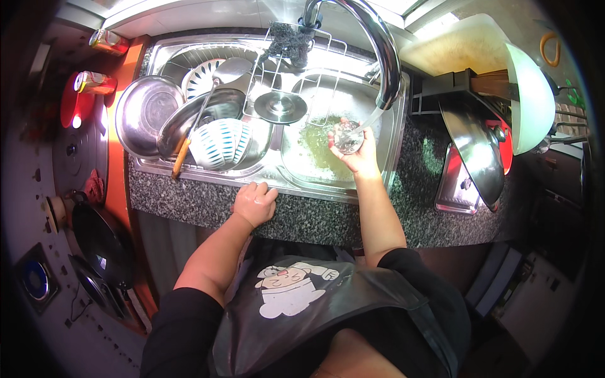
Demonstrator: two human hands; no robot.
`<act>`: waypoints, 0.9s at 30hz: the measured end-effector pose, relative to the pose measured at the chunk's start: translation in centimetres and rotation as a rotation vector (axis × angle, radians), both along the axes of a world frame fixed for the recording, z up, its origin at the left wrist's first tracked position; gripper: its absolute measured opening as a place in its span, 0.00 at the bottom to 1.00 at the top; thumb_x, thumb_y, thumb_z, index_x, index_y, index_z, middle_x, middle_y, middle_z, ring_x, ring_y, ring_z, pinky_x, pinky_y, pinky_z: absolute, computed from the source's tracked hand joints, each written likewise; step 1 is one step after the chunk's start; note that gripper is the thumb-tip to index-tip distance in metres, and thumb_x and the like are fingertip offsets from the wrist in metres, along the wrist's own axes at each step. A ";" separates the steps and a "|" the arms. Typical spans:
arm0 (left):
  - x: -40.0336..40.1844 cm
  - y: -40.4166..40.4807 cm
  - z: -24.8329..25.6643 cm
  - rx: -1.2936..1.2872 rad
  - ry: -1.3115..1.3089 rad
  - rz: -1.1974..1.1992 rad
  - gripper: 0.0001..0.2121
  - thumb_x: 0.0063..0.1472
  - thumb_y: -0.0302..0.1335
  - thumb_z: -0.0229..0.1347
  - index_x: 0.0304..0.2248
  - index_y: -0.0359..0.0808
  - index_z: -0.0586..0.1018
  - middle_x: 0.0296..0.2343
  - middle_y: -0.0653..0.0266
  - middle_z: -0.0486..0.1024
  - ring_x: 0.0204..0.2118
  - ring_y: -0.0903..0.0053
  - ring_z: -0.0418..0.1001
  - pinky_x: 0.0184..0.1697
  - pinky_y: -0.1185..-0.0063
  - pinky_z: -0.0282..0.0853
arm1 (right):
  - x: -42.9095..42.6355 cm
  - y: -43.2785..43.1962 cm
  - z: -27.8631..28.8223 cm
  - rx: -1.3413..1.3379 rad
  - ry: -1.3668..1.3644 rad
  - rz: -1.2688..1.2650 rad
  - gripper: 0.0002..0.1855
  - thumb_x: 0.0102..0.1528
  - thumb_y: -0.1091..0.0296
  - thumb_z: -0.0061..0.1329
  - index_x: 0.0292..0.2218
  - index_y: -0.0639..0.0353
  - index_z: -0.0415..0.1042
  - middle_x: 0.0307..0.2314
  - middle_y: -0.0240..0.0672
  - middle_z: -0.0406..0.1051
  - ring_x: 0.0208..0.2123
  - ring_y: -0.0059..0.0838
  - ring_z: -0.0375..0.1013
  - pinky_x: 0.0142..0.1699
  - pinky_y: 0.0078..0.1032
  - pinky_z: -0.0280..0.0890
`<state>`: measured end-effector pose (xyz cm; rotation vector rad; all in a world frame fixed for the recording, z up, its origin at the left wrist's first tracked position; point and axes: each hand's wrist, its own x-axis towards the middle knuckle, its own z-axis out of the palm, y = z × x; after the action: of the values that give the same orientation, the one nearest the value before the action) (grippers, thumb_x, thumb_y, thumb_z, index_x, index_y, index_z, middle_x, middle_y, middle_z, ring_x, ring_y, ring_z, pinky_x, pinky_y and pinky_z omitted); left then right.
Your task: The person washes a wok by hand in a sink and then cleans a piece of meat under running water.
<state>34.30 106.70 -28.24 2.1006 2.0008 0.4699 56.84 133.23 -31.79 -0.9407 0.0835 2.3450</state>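
Observation:
My right hand (358, 150) holds a small round clear object, seemingly glass (349, 137), over the right sink basin (380, 158). Water from the curved chrome faucet (388, 56) runs onto it, and greenish, sudsy water lies in the basin below. My left hand (255, 203) rests, fingers curled, on the front edge of the speckled granite counter (307, 217); I see nothing in it, though its palm is hidden. Left of the basin, striped bowls (221, 143), a metal bowl (150, 116) and a wooden-handled spatula (203, 111) sit over the left basin.
A wire rack (326, 40) with a dark scouring pad (287, 42) and a round metal lid (280, 107) spans the sink's back. At right stand a large metal lid (477, 156), a metal tray (456, 184) and a pale green bowl (534, 101). Cans (109, 42) stand at left.

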 end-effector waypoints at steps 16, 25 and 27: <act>0.0 0.0 -0.1 -0.002 -0.021 0.004 0.07 0.46 0.28 0.61 0.26 0.46 0.76 0.24 0.67 0.68 0.29 0.67 0.72 0.31 0.69 0.68 | -1.7 0.3 3.3 0.164 -0.109 0.162 0.23 0.67 0.67 0.40 0.61 0.64 0.64 0.55 0.53 0.68 0.56 0.52 0.71 0.55 0.62 0.70; -0.2 -0.2 0.2 0.040 -0.033 0.011 0.06 0.45 0.28 0.61 0.24 0.44 0.75 0.23 0.66 0.68 0.27 0.67 0.72 0.30 0.69 0.68 | -0.7 -0.7 10.1 1.162 -1.171 0.666 0.16 0.61 0.67 0.56 0.50 0.58 0.78 0.45 0.38 0.77 0.43 0.31 0.76 0.49 0.28 0.70; -0.3 -0.2 0.2 0.047 -0.043 0.011 0.06 0.45 0.28 0.61 0.24 0.44 0.75 0.23 0.66 0.68 0.27 0.67 0.72 0.30 0.69 0.68 | -0.8 -1.1 9.6 1.678 -1.247 0.351 0.15 0.53 0.72 0.61 0.43 0.50 0.83 0.34 0.34 0.78 0.38 0.34 0.75 0.46 0.32 0.70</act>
<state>34.04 106.45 -28.02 2.0896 1.9971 0.5642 56.01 132.15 -22.20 -1.1340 -2.1477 0.8456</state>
